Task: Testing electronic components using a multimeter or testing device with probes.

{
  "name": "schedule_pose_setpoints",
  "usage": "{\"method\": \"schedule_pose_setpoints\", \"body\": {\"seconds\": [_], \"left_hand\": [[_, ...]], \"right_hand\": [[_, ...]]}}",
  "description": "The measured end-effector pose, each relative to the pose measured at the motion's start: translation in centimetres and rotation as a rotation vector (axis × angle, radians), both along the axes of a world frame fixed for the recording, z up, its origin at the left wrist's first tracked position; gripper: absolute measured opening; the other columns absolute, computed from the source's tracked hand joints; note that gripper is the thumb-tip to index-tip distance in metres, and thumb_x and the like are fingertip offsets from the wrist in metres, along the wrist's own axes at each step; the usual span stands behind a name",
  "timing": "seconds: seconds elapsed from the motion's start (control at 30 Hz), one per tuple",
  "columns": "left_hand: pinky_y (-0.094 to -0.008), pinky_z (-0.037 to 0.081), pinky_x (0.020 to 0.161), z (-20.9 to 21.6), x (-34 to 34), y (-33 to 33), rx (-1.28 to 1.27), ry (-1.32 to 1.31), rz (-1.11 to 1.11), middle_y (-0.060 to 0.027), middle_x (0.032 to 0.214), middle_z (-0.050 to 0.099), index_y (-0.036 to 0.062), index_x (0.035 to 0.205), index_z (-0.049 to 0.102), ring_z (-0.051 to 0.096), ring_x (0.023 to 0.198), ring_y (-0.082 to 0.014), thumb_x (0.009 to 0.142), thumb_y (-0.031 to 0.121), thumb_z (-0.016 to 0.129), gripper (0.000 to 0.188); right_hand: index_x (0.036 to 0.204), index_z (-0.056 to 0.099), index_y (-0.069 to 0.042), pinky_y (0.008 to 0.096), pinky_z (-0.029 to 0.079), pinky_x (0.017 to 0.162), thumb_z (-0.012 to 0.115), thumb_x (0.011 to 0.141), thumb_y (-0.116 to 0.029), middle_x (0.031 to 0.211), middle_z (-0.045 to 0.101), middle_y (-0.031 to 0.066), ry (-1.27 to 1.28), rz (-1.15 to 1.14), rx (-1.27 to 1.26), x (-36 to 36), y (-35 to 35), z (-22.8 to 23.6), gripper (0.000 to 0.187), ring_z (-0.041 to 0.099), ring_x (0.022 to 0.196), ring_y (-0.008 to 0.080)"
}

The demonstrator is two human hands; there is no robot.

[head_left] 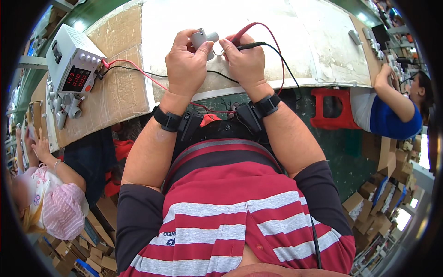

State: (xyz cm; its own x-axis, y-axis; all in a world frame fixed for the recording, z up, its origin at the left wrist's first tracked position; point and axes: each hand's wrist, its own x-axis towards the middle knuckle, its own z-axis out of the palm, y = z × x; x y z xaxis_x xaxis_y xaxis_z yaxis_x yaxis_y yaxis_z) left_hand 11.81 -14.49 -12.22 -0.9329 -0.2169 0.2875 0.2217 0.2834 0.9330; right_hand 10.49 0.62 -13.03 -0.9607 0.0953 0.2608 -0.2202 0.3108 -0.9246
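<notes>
My left hand (185, 69) is closed around a grey tubular part (203, 40), a thick cylinder with a shorter round stub pointing right. In my right hand (250, 64) are a red test probe (241, 33) and a black test probe (251, 45), pinched together. Their thin tips point left, close to the grey part's lower end; whether they touch it I cannot tell. A red lead (277, 46) and a black lead (287, 64) arc away from the probes. Both hands are just above the white tabletop (286, 27).
On the left, a white bench power supply (76, 57) with a red lit display stands on cardboard (115, 97). Several grey parts (69, 108) lie beside it. Co-workers sit at left (60, 198) and right (392, 111). A red stool (333, 108) is under the table's right side.
</notes>
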Motion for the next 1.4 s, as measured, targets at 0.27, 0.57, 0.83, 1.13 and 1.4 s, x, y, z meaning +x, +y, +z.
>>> {"method": "schedule_pose_setpoints", "body": {"seconds": [0.27,0.57,0.83,1.13,1.4], "left_hand": [[-0.0319,0.057,0.068,-1.3,0.1,-0.7,0.056,-0.035,0.027,-0.0099,0.087,0.072,0.0055,0.115,0.064,0.069,0.076,-0.0163,0.090,0.017,0.079,0.032],[-0.0285,0.052,0.068,-1.9,0.3,-0.4,0.225,-0.054,-0.033,-0.0078,0.085,0.067,0.0014,0.136,0.050,0.063,0.075,-0.0128,0.092,0.010,0.076,0.053],[-0.0257,0.050,0.070,-1.4,0.9,-0.4,0.257,-0.074,-0.102,-0.0058,0.091,0.066,0.0015,0.145,0.043,0.061,0.078,-0.0104,0.098,0.007,0.069,0.054],[-0.0260,0.052,0.074,-1.0,0.9,-0.5,0.247,-0.068,-0.111,-0.0065,0.095,0.067,0.0022,0.146,0.043,0.063,0.083,-0.0113,0.100,0.008,0.068,0.053],[-0.0267,0.052,0.076,-1.3,0.8,-0.6,0.255,-0.062,-0.115,-0.0080,0.100,0.067,0.0013,0.145,0.044,0.064,0.087,-0.0121,0.100,0.009,0.068,0.051]], "right_hand": [[0.095,0.070,-0.002,0.0293,0.052,0.059,0.076,0.093,-0.020,0.073,0.072,0.0080,0.045,-0.042,0.085,0.2,-0.6,-0.4,0.018,0.068,0.064,0.0154],[0.092,0.069,-0.003,0.0337,0.052,0.061,0.077,0.089,-0.018,0.075,0.071,0.0118,0.090,-0.091,0.070,0.1,-0.4,-0.3,0.017,0.067,0.065,0.0212],[0.091,0.066,-0.002,0.0328,0.052,0.063,0.074,0.091,-0.013,0.077,0.068,0.0106,0.132,-0.078,0.072,0.0,-0.3,-1.4,0.013,0.064,0.067,0.0191],[0.092,0.066,-0.001,0.0334,0.052,0.062,0.074,0.092,-0.013,0.076,0.067,0.0117,0.130,-0.038,0.043,-0.1,-0.6,-0.8,0.014,0.063,0.065,0.0198],[0.092,0.066,-0.001,0.0341,0.052,0.062,0.074,0.092,-0.013,0.077,0.067,0.0129,0.128,-0.045,0.055,0.1,-0.6,-0.7,0.014,0.064,0.065,0.0211]]}}
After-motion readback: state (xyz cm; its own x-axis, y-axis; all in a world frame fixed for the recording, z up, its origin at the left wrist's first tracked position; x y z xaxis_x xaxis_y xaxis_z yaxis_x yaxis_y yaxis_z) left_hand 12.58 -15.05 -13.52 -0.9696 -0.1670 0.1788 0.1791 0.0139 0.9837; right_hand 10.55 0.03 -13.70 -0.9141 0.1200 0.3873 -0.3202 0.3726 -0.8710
